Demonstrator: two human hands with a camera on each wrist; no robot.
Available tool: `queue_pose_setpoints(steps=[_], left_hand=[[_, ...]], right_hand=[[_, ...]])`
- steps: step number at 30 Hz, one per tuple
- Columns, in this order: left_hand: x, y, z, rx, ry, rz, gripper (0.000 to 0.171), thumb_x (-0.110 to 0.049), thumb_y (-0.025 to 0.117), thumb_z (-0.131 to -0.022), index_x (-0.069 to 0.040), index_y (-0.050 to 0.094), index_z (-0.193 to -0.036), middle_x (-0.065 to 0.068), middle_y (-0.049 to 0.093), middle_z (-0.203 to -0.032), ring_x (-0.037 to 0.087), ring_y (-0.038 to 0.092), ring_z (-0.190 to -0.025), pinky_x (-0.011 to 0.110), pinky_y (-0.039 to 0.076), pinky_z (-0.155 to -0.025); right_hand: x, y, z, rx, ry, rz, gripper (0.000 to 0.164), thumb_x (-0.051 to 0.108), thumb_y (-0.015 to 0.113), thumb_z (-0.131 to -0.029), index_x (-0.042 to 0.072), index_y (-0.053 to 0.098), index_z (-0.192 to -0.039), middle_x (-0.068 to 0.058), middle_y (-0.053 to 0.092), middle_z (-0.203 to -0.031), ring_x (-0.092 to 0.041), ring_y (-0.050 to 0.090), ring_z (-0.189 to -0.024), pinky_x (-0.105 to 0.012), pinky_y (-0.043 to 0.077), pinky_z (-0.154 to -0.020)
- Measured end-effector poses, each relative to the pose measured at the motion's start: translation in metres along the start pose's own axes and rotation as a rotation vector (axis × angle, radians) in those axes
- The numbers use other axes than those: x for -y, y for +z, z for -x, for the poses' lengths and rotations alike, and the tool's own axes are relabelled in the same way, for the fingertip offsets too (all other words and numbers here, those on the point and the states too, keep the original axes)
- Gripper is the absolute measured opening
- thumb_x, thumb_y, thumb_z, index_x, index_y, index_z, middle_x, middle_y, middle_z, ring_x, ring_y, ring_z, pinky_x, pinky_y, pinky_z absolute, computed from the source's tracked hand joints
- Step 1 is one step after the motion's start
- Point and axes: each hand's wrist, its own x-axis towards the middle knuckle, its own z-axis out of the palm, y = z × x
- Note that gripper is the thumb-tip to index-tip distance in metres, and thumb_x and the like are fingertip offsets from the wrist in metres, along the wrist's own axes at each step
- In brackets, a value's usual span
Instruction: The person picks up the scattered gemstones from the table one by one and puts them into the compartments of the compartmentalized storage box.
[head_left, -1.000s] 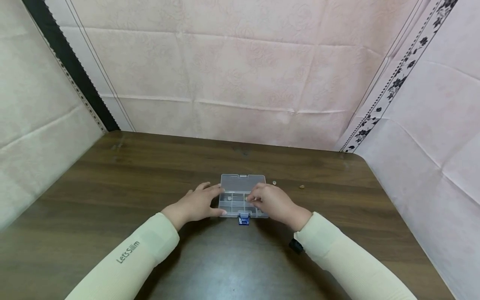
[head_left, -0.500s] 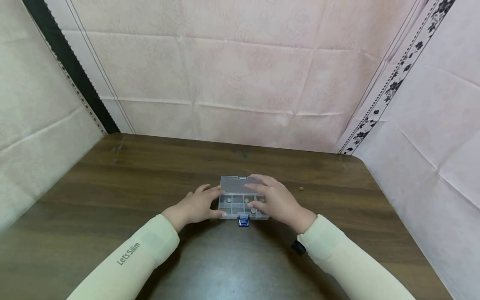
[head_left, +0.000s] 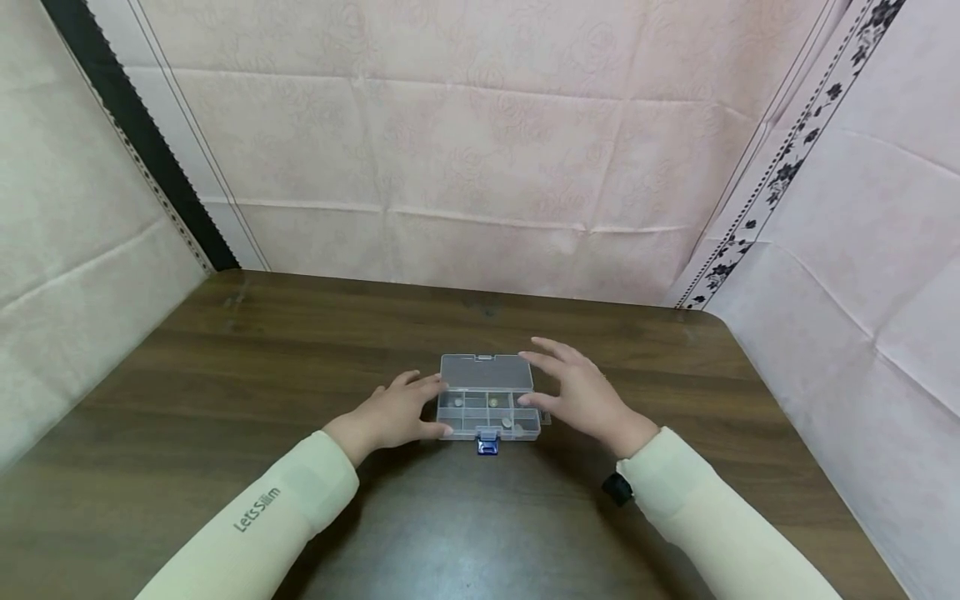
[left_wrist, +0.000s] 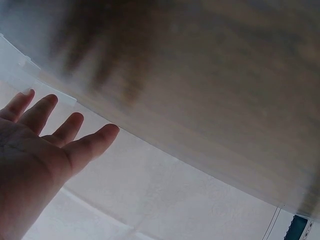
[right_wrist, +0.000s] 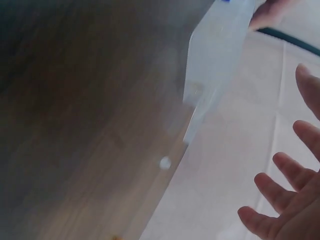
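A clear plastic compartment box (head_left: 480, 414) lies open on the table, its lid (head_left: 487, 372) folded back on the far side. A blue latch (head_left: 487, 445) sticks out at the front. Small round pieces sit in several compartments, among them a yellowish piece (head_left: 492, 402) and a pale piece (head_left: 507, 423). My left hand (head_left: 393, 411) touches the box's left edge with thumb and fingertips, the fingers nearly straight. Beside the right edge, my right hand (head_left: 588, 400) is spread and holds nothing; its thumb is over the right end compartment, partly hiding it.
In the right wrist view a white round piece (right_wrist: 165, 163) and part of an orange-brown piece (right_wrist: 116, 237) lie on the wooden table. The right hand hides them in the head view. Patterned cloth (head_left: 480, 167) hangs behind and at both sides.
My right hand's fingertips were together over the compartments; they have spread and the hand has moved right. The pale piece in the front row has come into sight. My left hand stays put.
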Motion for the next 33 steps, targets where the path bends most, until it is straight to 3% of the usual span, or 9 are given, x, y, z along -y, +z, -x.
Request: queue_pose_setpoints(steps=[13, 25, 33], left_hand=[[-0.001, 0.0, 0.0, 0.0, 0.004, 0.001, 0.072, -0.051, 0.067, -0.086, -0.017, 0.045, -0.145, 0.004, 0.035, -0.155, 0.035, 0.023, -0.143, 0.069, 0.023, -0.105], [-0.001, -0.001, 0.001, 0.0, 0.001, -0.001, 0.072, -0.05, 0.068, -0.086, -0.016, 0.045, -0.145, 0.004, 0.035, -0.155, 0.036, 0.023, -0.143, 0.07, 0.023, -0.104], [-0.002, -0.002, 0.002, 0.012, 0.001, -0.002, 0.072, -0.05, 0.067, -0.086, -0.016, 0.044, -0.146, 0.003, 0.034, -0.155, 0.035, 0.021, -0.144, 0.069, 0.022, -0.105]], right_hand=[[-0.034, -0.015, 0.0, -0.021, 0.07, -0.164, 0.064, 0.032, 0.074, -0.086, 0.016, 0.049, -0.143, -0.005, 0.032, -0.155, -0.032, 0.029, -0.142, -0.056, 0.034, -0.106], [-0.058, -0.018, -0.003, -0.059, 0.164, -0.2, 0.064, 0.033, 0.075, -0.085, 0.011, 0.051, -0.141, -0.011, 0.039, -0.15, -0.033, 0.033, -0.139, -0.054, 0.031, -0.108], [-0.073, -0.021, -0.003, -0.051, 0.277, -0.291, 0.065, 0.038, 0.07, -0.088, 0.012, 0.048, -0.143, -0.012, 0.036, -0.153, -0.033, 0.026, -0.143, -0.056, 0.024, -0.111]])
